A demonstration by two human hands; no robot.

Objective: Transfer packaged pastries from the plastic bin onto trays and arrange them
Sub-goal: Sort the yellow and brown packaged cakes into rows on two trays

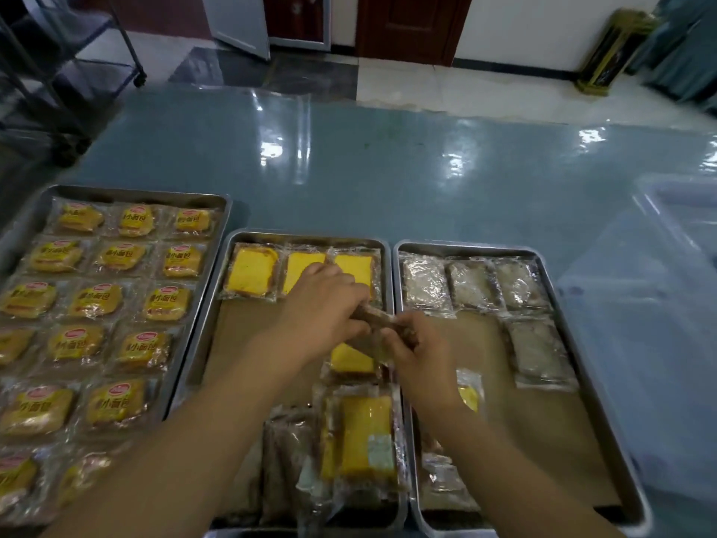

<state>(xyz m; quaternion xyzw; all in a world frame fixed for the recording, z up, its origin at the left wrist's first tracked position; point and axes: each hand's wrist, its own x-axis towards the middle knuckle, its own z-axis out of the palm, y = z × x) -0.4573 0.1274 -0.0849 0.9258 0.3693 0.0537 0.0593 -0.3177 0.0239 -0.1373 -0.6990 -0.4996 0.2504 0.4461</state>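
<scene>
One pastry (382,318), between left grip (322,316), right grip (419,351), over middle tray (232,343)

Arms fwd, L hand (326,304) & R hand (419,351) meet, fingers curled on one packet (379,317).

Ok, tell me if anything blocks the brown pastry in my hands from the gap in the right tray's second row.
Nothing on the gap itself: bare liner paper lies left of the second-row wrapped pastry in the right tray. Only a small yellow packet sits at its near edge.
</scene>
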